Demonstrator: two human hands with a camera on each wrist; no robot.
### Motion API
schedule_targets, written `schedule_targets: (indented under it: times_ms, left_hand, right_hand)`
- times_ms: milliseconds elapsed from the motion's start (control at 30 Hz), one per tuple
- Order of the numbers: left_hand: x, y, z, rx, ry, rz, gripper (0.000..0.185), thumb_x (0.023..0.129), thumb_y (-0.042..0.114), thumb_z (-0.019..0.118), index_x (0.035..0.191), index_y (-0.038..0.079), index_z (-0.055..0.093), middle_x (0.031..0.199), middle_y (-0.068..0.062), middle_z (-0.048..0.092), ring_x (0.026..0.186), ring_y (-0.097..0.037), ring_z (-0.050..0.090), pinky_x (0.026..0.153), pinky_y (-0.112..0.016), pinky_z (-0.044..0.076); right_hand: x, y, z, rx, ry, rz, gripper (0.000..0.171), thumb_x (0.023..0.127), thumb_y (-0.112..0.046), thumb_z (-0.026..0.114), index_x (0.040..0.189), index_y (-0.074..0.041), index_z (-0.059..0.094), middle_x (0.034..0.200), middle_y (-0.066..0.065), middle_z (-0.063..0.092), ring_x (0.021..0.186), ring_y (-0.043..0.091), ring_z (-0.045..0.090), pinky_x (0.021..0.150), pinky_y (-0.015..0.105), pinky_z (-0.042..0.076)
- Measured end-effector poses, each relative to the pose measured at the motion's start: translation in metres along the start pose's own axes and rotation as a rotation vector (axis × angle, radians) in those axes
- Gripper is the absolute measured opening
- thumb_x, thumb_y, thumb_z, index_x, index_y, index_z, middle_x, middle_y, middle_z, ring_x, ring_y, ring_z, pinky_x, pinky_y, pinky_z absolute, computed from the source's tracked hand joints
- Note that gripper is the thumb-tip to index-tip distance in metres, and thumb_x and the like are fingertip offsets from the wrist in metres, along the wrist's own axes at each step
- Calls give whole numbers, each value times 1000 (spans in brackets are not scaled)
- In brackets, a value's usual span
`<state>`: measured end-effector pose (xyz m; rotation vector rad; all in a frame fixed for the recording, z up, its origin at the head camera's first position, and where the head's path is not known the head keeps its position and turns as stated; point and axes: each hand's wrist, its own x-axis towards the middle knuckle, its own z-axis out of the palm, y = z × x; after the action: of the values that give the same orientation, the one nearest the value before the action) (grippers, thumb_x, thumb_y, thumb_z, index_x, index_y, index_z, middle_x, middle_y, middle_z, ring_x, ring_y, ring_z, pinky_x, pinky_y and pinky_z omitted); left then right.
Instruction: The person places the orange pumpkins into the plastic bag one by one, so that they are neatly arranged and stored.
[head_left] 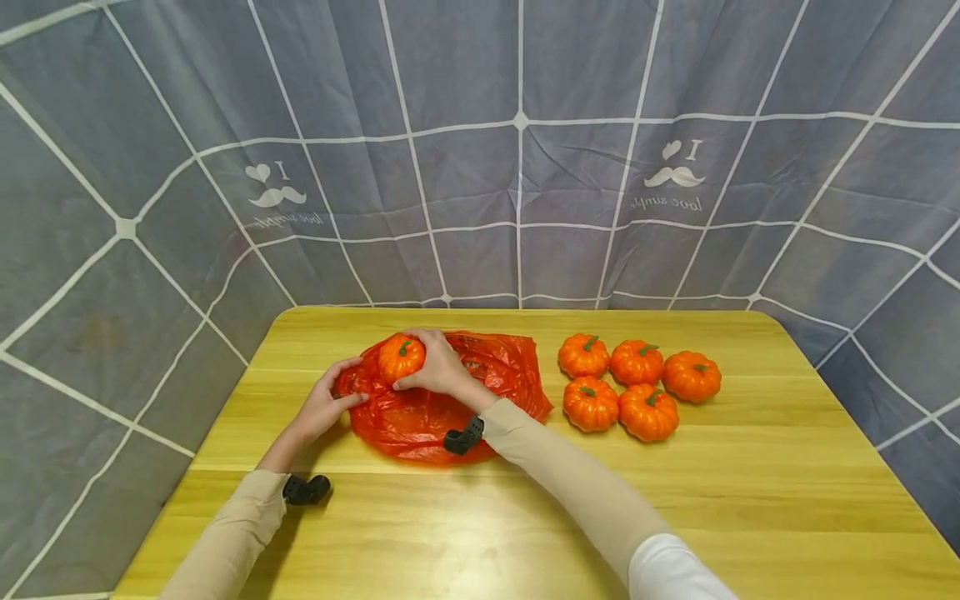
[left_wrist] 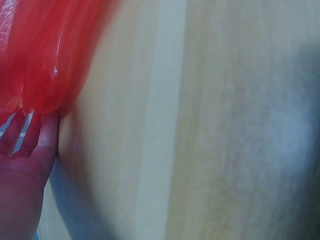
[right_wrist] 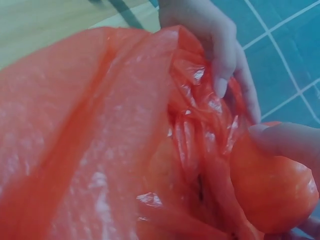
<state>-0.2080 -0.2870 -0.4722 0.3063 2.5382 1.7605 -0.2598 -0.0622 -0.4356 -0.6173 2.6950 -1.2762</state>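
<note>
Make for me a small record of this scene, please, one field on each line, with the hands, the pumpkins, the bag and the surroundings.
right hand: holds one small orange pumpkin, green stem showing
left hand: thumb and fingers at the edge of the red bag
bag: thin, crumpled, lying on the table; contents not clear
loose pumpkins: five, right of the bag; three in the far row, two in the near row
table: yellowish wood
background: grey curtain with white lines
</note>
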Motion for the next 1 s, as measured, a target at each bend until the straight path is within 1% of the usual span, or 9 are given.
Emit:
schedule_targets:
  times_ms: [100,200,333,567,833,1000]
  left_hand:
    - [0,-1,1,-5,-4,-2,62,88,0,61,142,-6,32,147,-28,34,131,-40,36,90,-2,35]
    - [0,-2,2,1,-3,-6,62,88,0,61,142,-5,33,147,-28,34,131,-39,36,90,-1,35]
    - [1,-2,2,6,-7,-6,62,88,1,62,142,-5,33,147,-27,34,130,-37,37,91,-2,35]
    - [0,0,1,-7,-17,-6,61,88,0,61,142,-4,33,147,-27,34,132,-39,36,91,-3,35]
    - [1,-1,1,21,-10,4,61,88,2,62,142,-5,33,146,-28,35,129,-35,39,91,-2,36]
    - [1,-1,0,13,-14,-16,61,88,1,61,142,-4,33,148,-27,33,132,-38,36,91,-1,35]
  right_hand:
    - [1,2,5,-26,2,-1,85,64,-29,89,139,-19,48,134,11,48,118,28,52,98,41,48]
    - [1,4,9,-53,11,-1,85,64,-32,89,139,-20,48,136,10,49,121,29,47,98,42,46]
    - [2,4,12,-74,17,2,84,65,-33,88,138,-21,49,135,9,51,119,30,44,96,41,45]
    - [5,4,18,-57,33,1,83,66,-31,88,137,-19,48,136,9,52,118,29,46,97,40,45]
    - [4,4,25,-43,31,6,82,67,-28,88,138,-15,48,139,9,51,123,31,46,100,42,44]
    - [4,4,28,-30,33,31,82,67,-26,88,138,-15,47,136,10,52,122,30,48,100,41,45]
